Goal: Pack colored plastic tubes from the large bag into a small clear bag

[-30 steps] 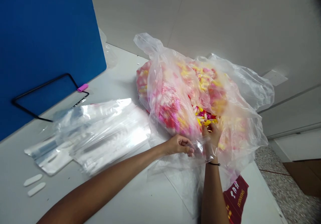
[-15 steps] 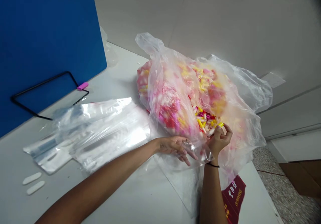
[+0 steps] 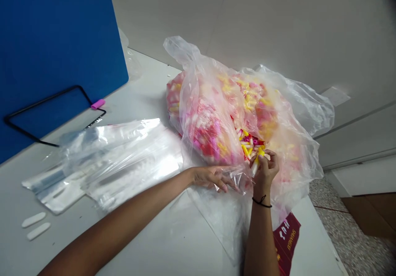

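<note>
A large clear plastic bag point(image 3: 210, 115) lies bulging on the table, packed with small pink, yellow and white tubes. Its opening shows a patch of loose tubes point(image 3: 250, 144) without film over them. My right hand point(image 3: 264, 169), with a black cord on the wrist, sits at that opening. Its fingers pinch a white tube with a yellow one point(image 3: 255, 164). My left hand point(image 3: 210, 178) lies just to the left, its fingertips gathering the bag's thin film near the opening.
Flat clear plastic bags point(image 3: 123, 160) lie left of the full bag, with two white strips point(image 3: 34, 219) nearby. A blue board point(image 3: 52, 32) stands at the left, with a black wire frame point(image 3: 52, 115) and a pink clip point(image 3: 98, 104). A dark red card point(image 3: 286, 239) lies at the table's edge.
My right hand has closed on tubes at the opening, its fingers gathered in. The left hand's fingers have drawn together from spread on the film.
</note>
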`<state>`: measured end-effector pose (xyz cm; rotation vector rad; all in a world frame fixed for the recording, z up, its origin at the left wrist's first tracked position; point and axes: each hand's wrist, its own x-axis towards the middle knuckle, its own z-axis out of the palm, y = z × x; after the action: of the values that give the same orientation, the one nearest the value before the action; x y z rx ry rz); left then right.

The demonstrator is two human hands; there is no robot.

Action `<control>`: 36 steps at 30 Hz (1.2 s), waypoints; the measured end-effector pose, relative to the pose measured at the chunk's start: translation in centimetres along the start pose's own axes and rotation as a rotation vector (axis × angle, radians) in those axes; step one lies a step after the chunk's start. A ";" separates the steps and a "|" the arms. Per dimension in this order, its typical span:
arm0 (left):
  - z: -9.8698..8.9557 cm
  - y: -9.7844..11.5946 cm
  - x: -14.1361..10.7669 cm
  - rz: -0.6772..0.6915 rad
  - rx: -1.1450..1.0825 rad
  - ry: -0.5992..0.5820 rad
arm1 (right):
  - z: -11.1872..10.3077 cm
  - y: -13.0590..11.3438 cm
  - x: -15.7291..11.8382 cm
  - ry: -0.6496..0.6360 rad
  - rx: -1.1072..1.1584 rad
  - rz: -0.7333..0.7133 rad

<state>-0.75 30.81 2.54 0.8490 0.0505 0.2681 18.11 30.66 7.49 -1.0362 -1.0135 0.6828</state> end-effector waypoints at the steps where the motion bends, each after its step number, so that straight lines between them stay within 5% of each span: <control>1: -0.1 -0.1 0.0 -0.013 0.002 0.017 | 0.1 0.0 0.0 -0.007 -0.022 -0.007; 7: -0.5 -0.6 0.1 -0.009 -0.002 0.059 | 0.3 -0.5 0.1 0.157 -0.077 -0.089; 15: 0.0 -0.2 0.0 -0.034 0.027 0.057 | 0.4 -0.9 0.0 -0.019 -0.187 -0.100; 23: 0.3 -0.1 0.3 0.016 0.025 -0.021 | 0.6 -1.2 -0.3 0.127 -0.231 -0.141; 36: -0.5 -0.6 0.4 -0.036 -0.017 0.084 | 0.2 -0.5 -0.3 -0.166 -0.180 -0.034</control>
<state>-0.27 30.88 1.78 0.8187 0.1411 0.2700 17.83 30.29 7.91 -1.1292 -1.2524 0.6666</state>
